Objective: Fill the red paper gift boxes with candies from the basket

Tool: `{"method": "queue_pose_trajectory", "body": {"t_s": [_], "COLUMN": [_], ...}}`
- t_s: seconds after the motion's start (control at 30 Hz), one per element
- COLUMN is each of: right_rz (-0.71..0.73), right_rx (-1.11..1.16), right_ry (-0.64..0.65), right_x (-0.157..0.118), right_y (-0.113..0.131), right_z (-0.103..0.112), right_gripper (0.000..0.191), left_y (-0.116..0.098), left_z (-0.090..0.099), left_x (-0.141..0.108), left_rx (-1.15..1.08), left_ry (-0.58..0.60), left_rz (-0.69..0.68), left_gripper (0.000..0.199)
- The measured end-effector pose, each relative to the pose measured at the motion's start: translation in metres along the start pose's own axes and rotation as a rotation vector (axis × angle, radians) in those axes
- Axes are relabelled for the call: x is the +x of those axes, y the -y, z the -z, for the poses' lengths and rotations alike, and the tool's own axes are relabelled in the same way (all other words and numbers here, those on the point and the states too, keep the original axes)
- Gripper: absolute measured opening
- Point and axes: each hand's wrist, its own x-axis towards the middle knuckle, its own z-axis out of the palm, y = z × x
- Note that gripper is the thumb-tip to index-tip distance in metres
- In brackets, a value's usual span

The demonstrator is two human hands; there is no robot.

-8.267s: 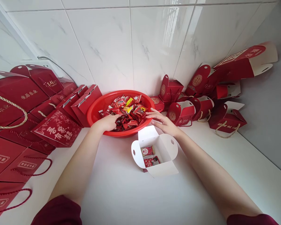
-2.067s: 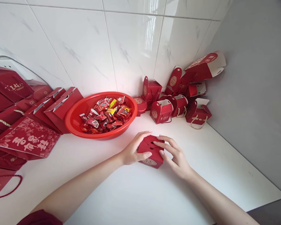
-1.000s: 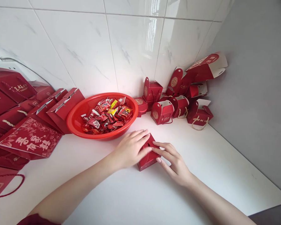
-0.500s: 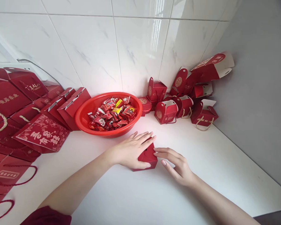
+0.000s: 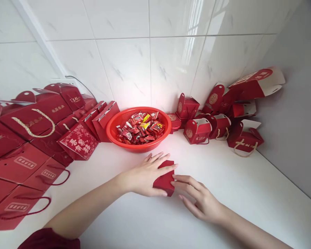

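Note:
A small red box (image 5: 166, 180) lies on the white table (image 5: 134, 221) between my hands. My left hand (image 5: 147, 176) rests over the box's left side with its fingers spread, the thumb along the near edge. My right hand (image 5: 197, 197) is at the box's right side, fingers apart, with fingertips at its edge; whether they press on it I cannot tell. Behind the box stands a red plastic basket (image 5: 138, 148) filled with wrapped sweets (image 5: 141, 128), most of them red and a few yellow.
Stacked red gift boxes (image 5: 23, 159) with rope handles cover the left side. Several small red boxes, some with open flaps (image 5: 198, 131), stand at the back right. A tiled wall (image 5: 124, 69) closes off the back, a grey panel (image 5: 295, 121) the right.
The view has swung left, showing more of the stacked boxes. The small box has turned slightly under my hands, and its top slot no longer shows. Both hands remain at it.

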Motion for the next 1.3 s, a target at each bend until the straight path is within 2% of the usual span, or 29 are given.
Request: {"method": "queue_pose_trajectory", "body": {"t_s": [0.23,0.3,0.43,0.5,0.6,0.67,0.77,0.83,0.9,0.97,1.03,1.1,1.2,1.3], "right_rz": [0.193,0.205,0.152,0.116,0.088,0.099,0.184,0.288,0.404,0.465,0.426,0.322,0.208,0.171], "right_rx": [-0.073,-0.090,-0.161,-0.187,-0.134,-0.063,0.010,0.031,0.036,0.001,-0.051,-0.055,0.019,0.065], "right_ry": [0.183,0.239,0.256,0.216,0.171,0.173,0.193,0.173,0.138,0.137,0.163,0.188,0.201,0.204], "right_x": [0.052,0.069,0.095,0.103,0.110,0.110,0.107,0.103,0.099,0.097,0.098,0.099,0.102,0.102], "right_y": [0.011,0.015,0.019,0.019,0.021,0.024,0.028,0.028,0.027,0.024,0.020,0.013,0.001,-0.006], "right_z": [0.001,0.000,-0.012,-0.019,-0.023,-0.023,-0.022,-0.025,-0.030,-0.037,-0.042,-0.046,-0.047,-0.051], "right_gripper": [0.039,0.041,0.047,0.045,0.043,0.044,0.050,0.051,0.050,0.049,0.048,0.047,0.047,0.046], "left_y": [-0.007,-0.009,-0.012,-0.013,-0.013,-0.010,-0.005,-0.003,-0.006,-0.009,-0.011,-0.008,0.002,0.008], "left_z": [0.005,0.009,0.020,0.028,0.035,0.032,0.016,0.002,-0.011,-0.021,-0.029,-0.033,-0.037,-0.043], "left_x": [-0.059,-0.077,-0.116,-0.133,-0.150,-0.157,-0.161,-0.156,-0.145,-0.131,-0.119,-0.111,-0.108,-0.108], "left_rx": [0.100,0.130,0.148,0.185,0.242,0.212,0.109,0.039,-0.036,-0.092,-0.110,-0.110,-0.128,-0.116], "left_ry": [-0.032,-0.091,-0.141,-0.202,-0.373,-0.374,-0.231,-0.179,-0.218,-0.318,-0.384,-0.392,-0.402,-0.463], "left_rz": [0.256,0.387,0.632,0.758,0.933,0.895,0.699,0.621,0.620,0.662,0.677,0.641,0.589,0.586], "left_gripper": [0.085,0.084,0.103,0.093,0.069,0.071,0.102,0.112,0.106,0.096,0.094,0.098,0.098,0.090]}}
